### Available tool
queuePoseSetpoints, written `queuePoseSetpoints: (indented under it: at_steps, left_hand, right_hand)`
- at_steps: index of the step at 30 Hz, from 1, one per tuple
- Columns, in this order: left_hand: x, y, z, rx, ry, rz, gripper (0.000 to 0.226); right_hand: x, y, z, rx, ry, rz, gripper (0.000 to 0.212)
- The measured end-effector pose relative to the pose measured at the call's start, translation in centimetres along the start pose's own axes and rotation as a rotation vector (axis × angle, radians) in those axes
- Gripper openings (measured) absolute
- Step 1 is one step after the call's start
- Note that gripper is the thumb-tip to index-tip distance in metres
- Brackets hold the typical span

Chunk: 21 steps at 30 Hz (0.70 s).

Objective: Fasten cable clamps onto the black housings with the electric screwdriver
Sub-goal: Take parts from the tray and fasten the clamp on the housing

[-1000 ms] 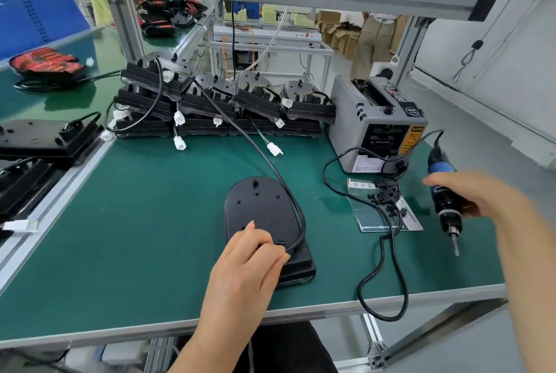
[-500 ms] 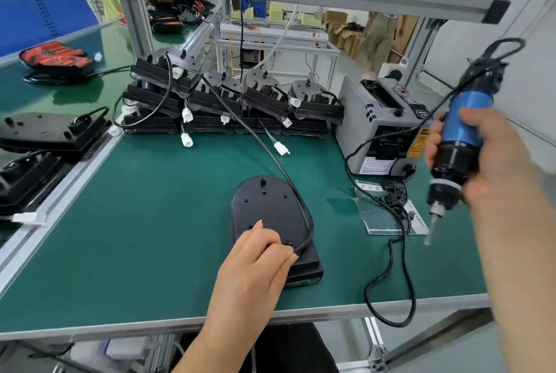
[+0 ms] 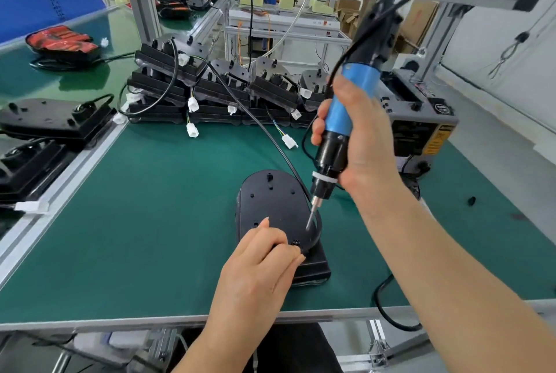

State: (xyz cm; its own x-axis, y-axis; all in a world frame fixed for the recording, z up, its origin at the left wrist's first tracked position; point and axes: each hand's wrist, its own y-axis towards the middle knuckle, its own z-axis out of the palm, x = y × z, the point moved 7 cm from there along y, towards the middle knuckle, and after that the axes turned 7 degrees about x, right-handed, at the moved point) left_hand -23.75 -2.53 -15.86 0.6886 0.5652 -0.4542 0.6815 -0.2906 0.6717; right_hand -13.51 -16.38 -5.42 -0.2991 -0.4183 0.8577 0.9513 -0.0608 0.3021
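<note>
A black oval housing (image 3: 272,202) lies flat on the green mat near the front edge, with a black cable (image 3: 278,149) curving along its right side. My left hand (image 3: 261,264) rests on the housing's near end, fingers curled, pinching a small black clamp (image 3: 296,242) against the cable. My right hand (image 3: 358,137) grips the blue and black electric screwdriver (image 3: 340,122) upright. Its bit tip (image 3: 308,226) hovers just above the housing, a short way beyond the clamp.
Several black housings (image 3: 219,92) with white connectors are stacked at the back of the mat. A grey tape dispenser (image 3: 421,119) stands at the right. More housings (image 3: 54,119) lie on the left bench. A small black part (image 3: 471,200) lies on the mat at right.
My right hand has lifted the screwdriver from the mat's right side, turned it upright and brought its bit over the housing. My left hand has stayed on the housing's near end.
</note>
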Motion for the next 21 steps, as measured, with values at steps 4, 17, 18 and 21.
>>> queuePoseSetpoints:
  at_steps: [4, 17, 18, 21]
  left_hand:
    - [0.0, 0.0, -0.1, -0.001, 0.008, 0.002, 0.014]
    - [-0.2, 0.1, -0.1, 0.002, 0.031, -0.017, 0.016]
    - [-0.2, 0.1, -0.1, 0.002, 0.03, -0.018, 0.016]
    - [-0.2, 0.1, -0.1, 0.003, 0.027, -0.017, 0.016]
  right_hand:
    - [-1.1, -0.4, 0.8, 0.037, -0.062, 0.003, 0.018]
    - [-1.5, -0.8, 1.5, 0.081, -0.092, -0.012, 0.015]
    - [-1.5, -0.9, 1.5, 0.082, -0.091, -0.013, 0.015]
    - [-1.5, -0.9, 1.6, 0.088, -0.087, -0.011, 0.015]
